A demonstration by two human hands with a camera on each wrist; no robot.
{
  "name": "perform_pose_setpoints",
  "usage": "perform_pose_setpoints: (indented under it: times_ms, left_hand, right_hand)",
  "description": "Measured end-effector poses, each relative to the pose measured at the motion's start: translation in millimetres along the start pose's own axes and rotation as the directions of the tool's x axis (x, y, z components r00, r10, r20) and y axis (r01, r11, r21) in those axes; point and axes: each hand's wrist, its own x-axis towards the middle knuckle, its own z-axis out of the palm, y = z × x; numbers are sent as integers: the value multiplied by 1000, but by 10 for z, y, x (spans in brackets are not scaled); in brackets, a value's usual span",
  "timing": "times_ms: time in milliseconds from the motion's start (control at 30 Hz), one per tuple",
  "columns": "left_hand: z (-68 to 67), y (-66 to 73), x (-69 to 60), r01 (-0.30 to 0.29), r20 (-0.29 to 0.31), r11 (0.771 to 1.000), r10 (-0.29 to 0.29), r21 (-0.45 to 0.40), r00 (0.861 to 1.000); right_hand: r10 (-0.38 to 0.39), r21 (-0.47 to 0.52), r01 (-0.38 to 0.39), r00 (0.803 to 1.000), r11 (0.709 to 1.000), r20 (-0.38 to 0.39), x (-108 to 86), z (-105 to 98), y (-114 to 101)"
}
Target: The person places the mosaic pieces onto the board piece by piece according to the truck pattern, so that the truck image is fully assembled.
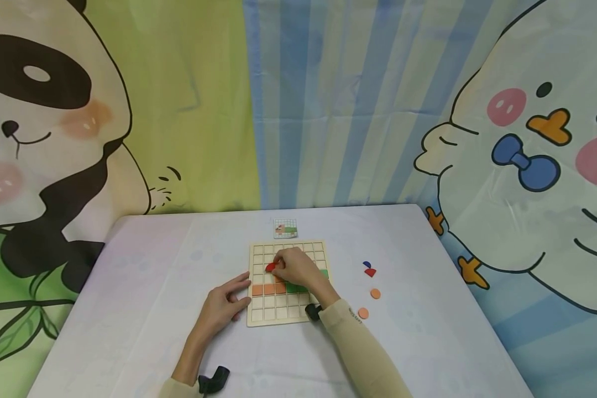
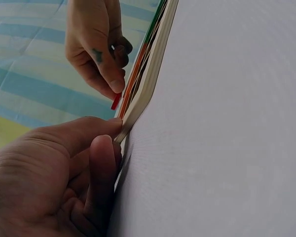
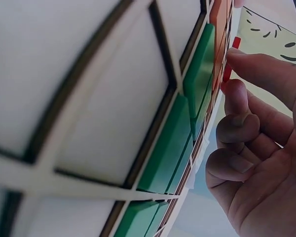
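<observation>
A pale wooden grid board lies on the white table. Between thumb and forefinger my right hand pinches a flat red piece with a rounded side, over the board's left half; the right wrist view shows the red piece edge-on. Orange squares and green squares fill one row, with more green at the right edge. My left hand touches the board's left edge with spread thumb and fingers. The right hand covers some cells.
A small pattern card lies behind the board. To the right are a blue half-disc, a red wedge-like piece and two orange discs. Behind the table hangs a printed cloth.
</observation>
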Motion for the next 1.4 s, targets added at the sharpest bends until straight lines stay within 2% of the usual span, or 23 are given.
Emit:
perform_pose_setpoints:
  times_ms: [1000, 1400]
  left_hand:
    - [3, -4, -5, 2, 4, 1000, -2, -8, 1000]
    - [0, -1, -4, -6, -3, 1000, 6, 6, 1000]
  right_hand:
    - [-5, 2, 5, 1000, 1000, -3, 1, 21, 10]
    - [-15, -14, 15, 999, 1000, -30, -141, -145, 95]
